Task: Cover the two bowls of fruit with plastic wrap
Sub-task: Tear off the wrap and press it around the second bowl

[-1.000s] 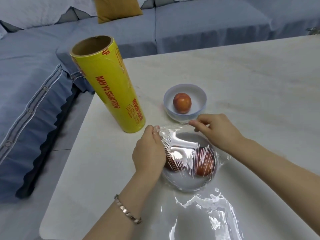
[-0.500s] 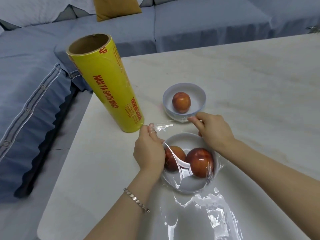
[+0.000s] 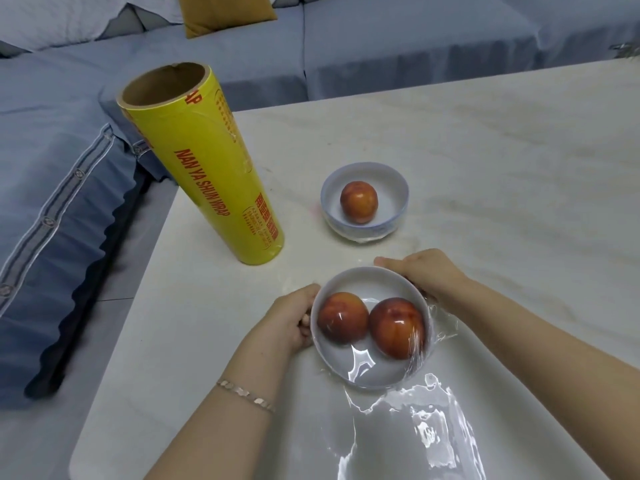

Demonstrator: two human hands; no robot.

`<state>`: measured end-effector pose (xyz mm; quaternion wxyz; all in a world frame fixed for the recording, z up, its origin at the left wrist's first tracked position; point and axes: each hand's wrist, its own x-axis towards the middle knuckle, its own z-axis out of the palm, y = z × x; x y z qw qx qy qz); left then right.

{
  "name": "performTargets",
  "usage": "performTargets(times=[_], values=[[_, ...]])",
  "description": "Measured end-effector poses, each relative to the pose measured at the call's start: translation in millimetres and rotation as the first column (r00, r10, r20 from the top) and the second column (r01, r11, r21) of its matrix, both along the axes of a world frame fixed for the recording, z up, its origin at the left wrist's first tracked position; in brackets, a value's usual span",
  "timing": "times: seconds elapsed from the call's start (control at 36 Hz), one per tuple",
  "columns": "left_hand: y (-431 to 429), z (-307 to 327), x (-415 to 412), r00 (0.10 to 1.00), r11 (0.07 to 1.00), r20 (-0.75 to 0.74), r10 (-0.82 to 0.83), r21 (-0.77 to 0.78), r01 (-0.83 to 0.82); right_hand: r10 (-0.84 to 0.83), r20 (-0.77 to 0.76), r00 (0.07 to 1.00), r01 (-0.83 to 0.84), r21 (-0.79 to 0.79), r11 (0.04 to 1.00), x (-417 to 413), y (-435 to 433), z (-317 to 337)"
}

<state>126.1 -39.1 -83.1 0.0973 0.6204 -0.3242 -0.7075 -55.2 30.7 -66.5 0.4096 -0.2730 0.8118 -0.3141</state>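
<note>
Since a second ago your hands have dropped from pinching the film above the rim — your left hand [image 3: 291, 322] now cups the near bowl's [image 3: 372, 370] left side and your right hand [image 3: 420, 275] its far-right edge, each grip curled close around the wall, with the plastic wrap [image 3: 424, 341] pulled over the two fruits and trailing loose on the tabletop [image 3: 485, 161] toward you. Farther off, the second bowl [image 3: 364, 202] holds one fruit, and beside it the yellow roll [image 3: 204, 181] stands on end — long axis upright, open core up.
</note>
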Motion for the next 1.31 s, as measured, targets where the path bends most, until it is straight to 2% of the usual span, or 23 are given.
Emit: performTargets(times=[0.08, 0.14, 0.19, 0.25, 0.31, 0.36, 0.42, 0.44, 0.47, 0.5, 0.56, 0.58, 0.64, 0.78, 0.94, 1.17, 1.31], values=[[-7.0, 4.8, 6.3, 0.998, 0.996, -0.009, -0.06, 0.065, 0.061, -0.046, 0.146, 0.988, 0.044, 0.016, 0.999, -3.7, 8.2, 5.4], [-10.5, 7.6, 18.2, 0.997, 0.997, 0.022, -0.069, 0.043, 0.068, -0.036, 0.278, 0.96, 0.033, 0.015, 0.999, -8.6, 15.9, 8.8], [-11.8, 5.7, 33.4, 0.991, 0.994, 0.116, -0.059, -0.088, 0.07, -0.001, 0.304, 0.953, -0.012, 0.039, 0.999, -12.3, 25.5, 11.4], [-8.3, 6.5, 44.8, 0.976, 0.939, 0.217, -0.027, -0.329, 0.099, 0.038, 0.29, 0.956, -0.058, 0.06, 0.996, -13.7, 34.5, 12.4], [0.1, 13.2, 45.0, 0.95, 0.78, 0.31, 0.023, -0.601, 0.177, 0.076, 0.278, 0.958, -0.09, 0.04, 0.995, -11.5, 41.6, 13.5], [14.1, 26.2, 34.1, 0.923, 0.571, 0.384, 0.013, -0.761, 0.308, 0.086, 0.227, 0.97, -0.083, -0.022, 0.996, -7.1, 46.5, 13.4], [30.2, 41.2, 17.0, 0.888, 0.285, 0.442, -0.129, -0.841, 0.46, 0.051, 0.173, 0.984, -0.028, -0.129, 0.991, -1.2, 48.9, 11.6], [36.1, 45.8, 7.7, 0.823, 0.135, 0.512, -0.246, -0.823, 0.552, 0.022, 0.159, 0.987, 0.009, -0.191, 0.982, 1.9, 49.5, 10.8], [41.6, 49.7, -2.2, 0.721, 0.012, 0.595, -0.355, -0.768, 0.64, -0.005, 0.141, 0.99, 0.04, -0.246, 0.969, 4.7, 50.0, 10.3], [45.8, 51.4, -10.1, 0.594, -0.065, 0.678, -0.433, -0.681, 0.73, -0.03, 0.113, 0.993, 0.062, -0.29, 0.955, 6.7, 50.6, 9.7], [50.0, 47.2, -20.4, 0.386, -0.144, 0.795, -0.467, -0.499, 0.854, -0.074, 0.042, 0.996, 0.083, -0.346, 0.934, 10.3, 52.4, 7.8], [51.1, 43.8, -22.9, 0.336, -0.172, 0.83, -0.445, -0.447, 0.878, -0.091, 0.013, 0.996, 0.089, -0.363, 0.927, 12.2, 53.4, 6.8], [51.9, 37.1, -22.8, 0.316, -0.201, 0.857, -0.407, -0.421, 0.884, -0.113, -0.04, 0.993, 0.088, -0.387, 0.918, 16.6, 55.0, 4.8], [49.0, 27.9, -16.4, 0.355, -0.263, 0.862, -0.362, -0.459, 0.848, -0.202, -0.176, 0.963, 0.093, -0.487, 0.868, 24.1, 57.2, 2.8], [49.4, 25.3, -16.1, 0.394, -0.263, 0.834, -0.386, -0.509, 0.82, -0.283, -0.089, 0.955, 0.197, -0.524, 0.828, 26.6, 53.9, -0.5], [49.4, 27.0, -16.4, 0.399, -0.262, 0.833, -0.383, -0.513, 0.818, -0.294, -0.172, 0.94, 0.146, -0.575, 0.805, 16.6, 61.8, 8.5], [48.3, 25.6, -17.0, 0.394, -0.268, 0.83, -0.394, -0.514, 0.815, -0.28, -0.204, 0.938, 0.141, -0.515, 0.846, 0.3, 61.7, -6.5]])
